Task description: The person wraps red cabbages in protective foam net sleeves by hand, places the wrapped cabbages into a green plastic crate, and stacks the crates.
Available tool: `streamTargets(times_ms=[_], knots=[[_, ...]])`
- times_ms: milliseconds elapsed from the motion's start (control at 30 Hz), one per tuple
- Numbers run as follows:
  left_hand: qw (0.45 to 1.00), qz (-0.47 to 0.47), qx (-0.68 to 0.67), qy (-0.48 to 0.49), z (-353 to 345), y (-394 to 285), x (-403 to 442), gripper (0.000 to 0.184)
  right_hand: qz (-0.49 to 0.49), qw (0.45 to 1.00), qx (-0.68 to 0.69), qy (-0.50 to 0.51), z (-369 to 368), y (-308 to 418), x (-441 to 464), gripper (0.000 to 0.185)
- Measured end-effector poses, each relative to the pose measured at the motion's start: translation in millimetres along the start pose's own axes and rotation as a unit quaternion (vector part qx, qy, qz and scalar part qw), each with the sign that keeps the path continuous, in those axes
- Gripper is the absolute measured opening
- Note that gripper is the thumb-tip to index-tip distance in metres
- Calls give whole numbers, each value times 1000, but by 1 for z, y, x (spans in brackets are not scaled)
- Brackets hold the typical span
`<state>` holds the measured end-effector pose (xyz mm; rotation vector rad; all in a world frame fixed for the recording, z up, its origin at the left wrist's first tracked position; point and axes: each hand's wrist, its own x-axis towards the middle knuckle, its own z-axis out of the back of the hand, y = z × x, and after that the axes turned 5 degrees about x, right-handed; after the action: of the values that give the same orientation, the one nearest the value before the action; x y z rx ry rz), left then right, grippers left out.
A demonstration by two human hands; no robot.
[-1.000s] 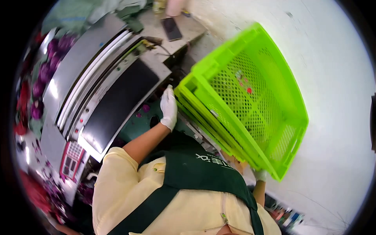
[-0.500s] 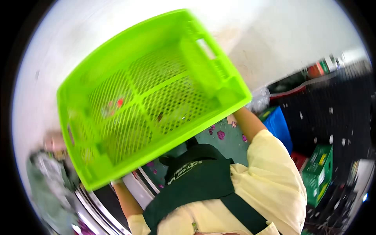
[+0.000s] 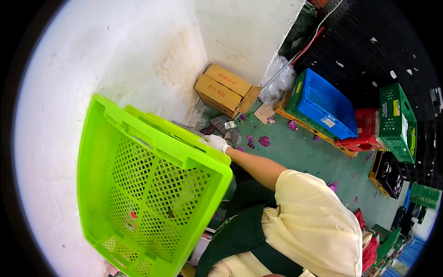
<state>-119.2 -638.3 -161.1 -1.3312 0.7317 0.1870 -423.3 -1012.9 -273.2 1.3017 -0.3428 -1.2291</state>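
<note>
A stack of bright green perforated crates (image 3: 152,152) hangs tilted at the left, its open side facing my view. At least two are nested; small red and white scraps lie on the mesh of the front one. My right hand (image 3: 217,142), in a white glove, is closed on the upper right edge of the stack, its fingertips partly hidden. My left hand is hidden behind the crates; only a bit of skin shows at their lower edge.
A cardboard box (image 3: 224,91) sits by the white wall (image 3: 138,51). On the right stand a blue crate (image 3: 325,104), a red crate (image 3: 367,131) and a dark green crate (image 3: 397,122). Purple leaf scraps dot the green floor (image 3: 286,152). Clear plastic (image 3: 278,81) lies near the pallet.
The view has swung right, away from the workbench towards the floor crates. The green stack has turned and now sits lower left. My right hand has come into view at its edge; my left forearm is mostly hidden.
</note>
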Motion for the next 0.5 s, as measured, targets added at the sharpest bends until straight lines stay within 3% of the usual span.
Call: streamTargets(times_ms=[133, 267, 333, 500], knots=[[1000, 19, -7, 7, -5, -4, 2, 31, 2, 1000, 23, -9, 4, -11, -18, 59], [998, 38, -44, 13, 3, -8, -4, 32, -108, 994, 20, -16, 21, 6, -28, 47], [997, 46, -63, 16, 15, -6, -2, 32, -47, 998, -23, 16, 22, -6, -22, 39], [991, 56, -116, 36, 39, -6, -3, 32, -40, 997, -57, 20, -4, 0, -5, 37]])
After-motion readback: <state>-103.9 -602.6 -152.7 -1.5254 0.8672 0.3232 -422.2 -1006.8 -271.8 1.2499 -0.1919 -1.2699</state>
